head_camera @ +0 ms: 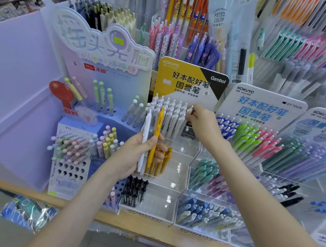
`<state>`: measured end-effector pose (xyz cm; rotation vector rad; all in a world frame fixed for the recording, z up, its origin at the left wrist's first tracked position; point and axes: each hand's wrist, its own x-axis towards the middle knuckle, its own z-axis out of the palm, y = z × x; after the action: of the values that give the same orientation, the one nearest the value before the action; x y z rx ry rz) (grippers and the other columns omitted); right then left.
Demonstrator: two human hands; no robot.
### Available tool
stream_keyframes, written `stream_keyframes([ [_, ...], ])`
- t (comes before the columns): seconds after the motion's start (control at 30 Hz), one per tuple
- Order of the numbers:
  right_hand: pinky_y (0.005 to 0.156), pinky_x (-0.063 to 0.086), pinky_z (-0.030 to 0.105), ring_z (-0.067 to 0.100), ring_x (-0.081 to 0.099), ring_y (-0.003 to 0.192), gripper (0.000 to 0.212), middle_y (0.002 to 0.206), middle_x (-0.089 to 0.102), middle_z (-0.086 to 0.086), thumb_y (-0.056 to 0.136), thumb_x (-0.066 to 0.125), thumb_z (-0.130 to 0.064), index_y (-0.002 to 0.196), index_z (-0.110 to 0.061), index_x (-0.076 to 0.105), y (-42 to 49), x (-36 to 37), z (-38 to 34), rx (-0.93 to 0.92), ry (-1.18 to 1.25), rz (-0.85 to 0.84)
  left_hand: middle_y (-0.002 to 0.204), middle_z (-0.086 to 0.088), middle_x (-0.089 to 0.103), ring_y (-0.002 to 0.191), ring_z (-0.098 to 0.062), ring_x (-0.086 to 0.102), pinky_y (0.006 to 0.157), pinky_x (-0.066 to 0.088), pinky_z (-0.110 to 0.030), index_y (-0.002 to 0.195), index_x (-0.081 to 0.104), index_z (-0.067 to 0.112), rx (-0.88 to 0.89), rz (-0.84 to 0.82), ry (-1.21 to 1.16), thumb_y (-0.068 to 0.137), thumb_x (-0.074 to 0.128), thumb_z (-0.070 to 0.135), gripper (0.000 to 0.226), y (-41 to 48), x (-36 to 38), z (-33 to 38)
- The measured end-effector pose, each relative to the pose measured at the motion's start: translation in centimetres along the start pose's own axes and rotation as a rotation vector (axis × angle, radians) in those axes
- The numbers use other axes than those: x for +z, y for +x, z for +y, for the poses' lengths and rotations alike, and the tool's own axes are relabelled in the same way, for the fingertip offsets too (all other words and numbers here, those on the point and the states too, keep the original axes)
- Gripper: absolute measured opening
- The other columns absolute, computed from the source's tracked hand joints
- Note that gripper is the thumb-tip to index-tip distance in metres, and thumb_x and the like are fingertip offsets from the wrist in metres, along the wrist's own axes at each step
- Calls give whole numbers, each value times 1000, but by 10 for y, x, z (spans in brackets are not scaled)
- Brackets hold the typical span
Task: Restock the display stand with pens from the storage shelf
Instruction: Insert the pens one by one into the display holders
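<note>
Left hand (pixel 133 154) grips pens (pixel 157 126); right hand (pixel 202 125) pinches row-edge white pen (pixel 189 108).

Hands in view: two, the left hand (pixel 135 156) and the right hand (pixel 201 125). The left hand holds one yellow pen (pixel 155 138) and one white pen (pixel 145 139); the right hand pinches one pale pen (pixel 189 109). KOKUYO header cards: three, namely the yellow-black card (pixel 182 81), the middle card (pixel 263 107) and the right card (pixel 325 123). Racked pens are too dense to count.
</note>
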<state>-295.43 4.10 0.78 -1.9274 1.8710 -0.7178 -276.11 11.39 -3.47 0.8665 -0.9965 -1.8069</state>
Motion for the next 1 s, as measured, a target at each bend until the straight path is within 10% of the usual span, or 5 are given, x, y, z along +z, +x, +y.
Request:
stream_keyframes([
  [0.17, 78, 49, 31, 20, 61, 89, 28, 92, 65, 1, 96, 49, -10, 124, -9, 50, -35, -10, -10, -93, 46, 172, 75, -5, 70, 64, -15, 65, 63, 57, -27, 98, 59, 7, -10, -40, 43, 84, 52, 25, 24, -6, 1, -3],
  [0.37, 75, 53, 20, 9, 64, 82, 19, 93, 69, 4, 92, 57, -6, 109, -13, 60, -89, -9, -30, -38, 609, -243, 79, -3, 71, 70, -16, 67, 69, 56, -30, 97, 61, 8, -76, -223, 180, 87, 50, 26, 23, -14, 9, -11],
  [0.57, 68, 58, 30, 16, 67, 70, 7, 75, 67, 7, 92, 54, 0, 90, -7, 55, -99, -12, -6, 71, 900, 4, 88, -10, 73, 82, -21, 70, 72, 58, -27, 102, 62, 3, -64, -71, 136, 85, 53, 24, 29, -17, 3, -16],
  [1.0, 74, 51, 46, 28, 66, 79, 11, 80, 68, 9, 92, 58, -16, 99, -8, 54, -112, 36, 27, -92, 232, 31, 84, -11, 71, 77, -21, 70, 70, 59, -27, 101, 59, 2, -59, 144, 9, 98, 43, 9, 18, -35, -18, -29],
])
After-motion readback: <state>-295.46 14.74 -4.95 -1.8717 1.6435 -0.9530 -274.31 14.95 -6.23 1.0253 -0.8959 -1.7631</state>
